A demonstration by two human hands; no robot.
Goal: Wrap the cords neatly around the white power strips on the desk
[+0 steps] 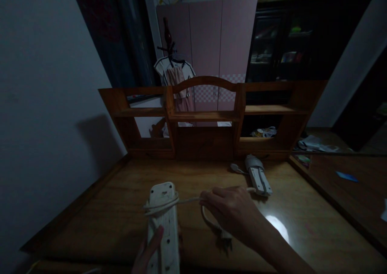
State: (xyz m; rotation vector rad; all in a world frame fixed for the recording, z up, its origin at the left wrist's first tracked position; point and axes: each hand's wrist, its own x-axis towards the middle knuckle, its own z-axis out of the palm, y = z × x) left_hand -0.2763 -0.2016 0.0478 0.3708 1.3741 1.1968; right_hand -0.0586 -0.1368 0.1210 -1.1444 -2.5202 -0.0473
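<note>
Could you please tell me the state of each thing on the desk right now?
power strip: gripped by left hand, cord looped round its top.
cord: partly wound, pinched in right hand.
plug: unplugged, below the right hand.
second strip: lying on the desk, untouched.

power strip [162, 221] left of adapter [257, 179] on desk [121, 209]

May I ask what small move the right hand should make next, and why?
Probably one more turn of the cord around the power strip: the left hand steadies the strip, the right hand holds the cord beside it, and a slack loop with the plug lies loose on the desk.
</note>
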